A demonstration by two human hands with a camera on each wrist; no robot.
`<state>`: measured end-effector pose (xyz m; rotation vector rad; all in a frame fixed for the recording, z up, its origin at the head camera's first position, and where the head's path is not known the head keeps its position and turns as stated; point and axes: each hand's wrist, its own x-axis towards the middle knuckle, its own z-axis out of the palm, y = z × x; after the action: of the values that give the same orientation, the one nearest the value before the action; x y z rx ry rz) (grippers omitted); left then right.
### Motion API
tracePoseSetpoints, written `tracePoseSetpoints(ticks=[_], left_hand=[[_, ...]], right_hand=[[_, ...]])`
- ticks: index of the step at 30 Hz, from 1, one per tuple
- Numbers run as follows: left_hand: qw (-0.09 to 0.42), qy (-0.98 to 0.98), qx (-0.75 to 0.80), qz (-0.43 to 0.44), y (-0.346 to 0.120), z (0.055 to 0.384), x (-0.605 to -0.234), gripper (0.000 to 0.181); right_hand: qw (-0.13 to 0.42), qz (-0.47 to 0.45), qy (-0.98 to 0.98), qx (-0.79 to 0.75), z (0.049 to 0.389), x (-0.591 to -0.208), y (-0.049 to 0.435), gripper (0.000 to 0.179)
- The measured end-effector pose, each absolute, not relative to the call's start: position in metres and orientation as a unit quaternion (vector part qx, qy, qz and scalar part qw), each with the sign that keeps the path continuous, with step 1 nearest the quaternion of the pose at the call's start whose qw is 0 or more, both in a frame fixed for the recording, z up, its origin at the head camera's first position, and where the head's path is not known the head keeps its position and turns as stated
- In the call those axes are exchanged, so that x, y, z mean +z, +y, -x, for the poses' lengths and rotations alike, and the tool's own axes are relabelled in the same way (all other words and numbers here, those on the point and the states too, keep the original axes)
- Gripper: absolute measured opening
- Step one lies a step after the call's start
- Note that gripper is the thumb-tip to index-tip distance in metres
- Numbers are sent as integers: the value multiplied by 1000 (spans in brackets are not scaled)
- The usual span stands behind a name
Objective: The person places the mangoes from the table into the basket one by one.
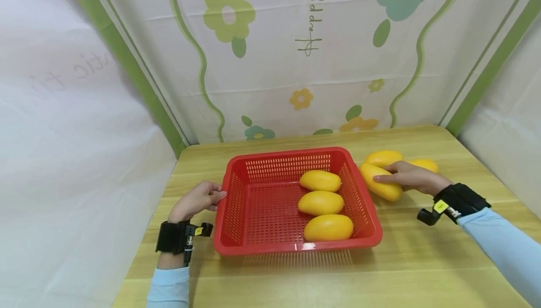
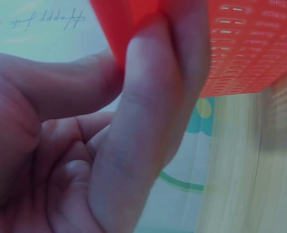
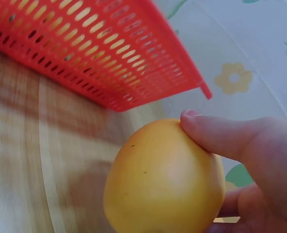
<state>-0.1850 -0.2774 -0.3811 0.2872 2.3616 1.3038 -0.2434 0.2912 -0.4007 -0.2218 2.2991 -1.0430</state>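
Observation:
A red plastic basket (image 1: 270, 249) with slotted walls stands on the wooden table. Three yellow mangoes lie in a column along its right side, the middle mango (image 1: 321, 203) among them. My left hand (image 1: 197, 201) pinches the basket's left rim between thumb and fingers. To the right of the basket, my right hand (image 1: 412, 176) grips another mango (image 3: 165, 177), thumb on top and fingers round the far side. Behind that hand are two more mangoes, one (image 1: 383, 158) near the basket's corner and one (image 1: 424, 164) partly hidden by the hand.
The wooden table (image 1: 296, 284) extends in front of the basket and to both sides. White cloth with flower prints (image 1: 270, 73) hangs behind the table, and more cloth walls rise at left and right. Each wrist wears a black strap with a small camera.

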Motion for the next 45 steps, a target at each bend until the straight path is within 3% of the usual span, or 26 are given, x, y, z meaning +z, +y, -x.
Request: tracePoseSetpoints(ticks=[13,35,45], left_hand=[[205,849,476,-105,-275,184,-381,23],[205,850,475,-101,-278,187,-382,22],[204,846,483,-95,-276,186,-383,24]], right_hand=[[292,90,845,-439,238,-385,290,66],[271,92,843,-454,231,-353,272,63],[265,106,856,-432,224,-341,255,70]])
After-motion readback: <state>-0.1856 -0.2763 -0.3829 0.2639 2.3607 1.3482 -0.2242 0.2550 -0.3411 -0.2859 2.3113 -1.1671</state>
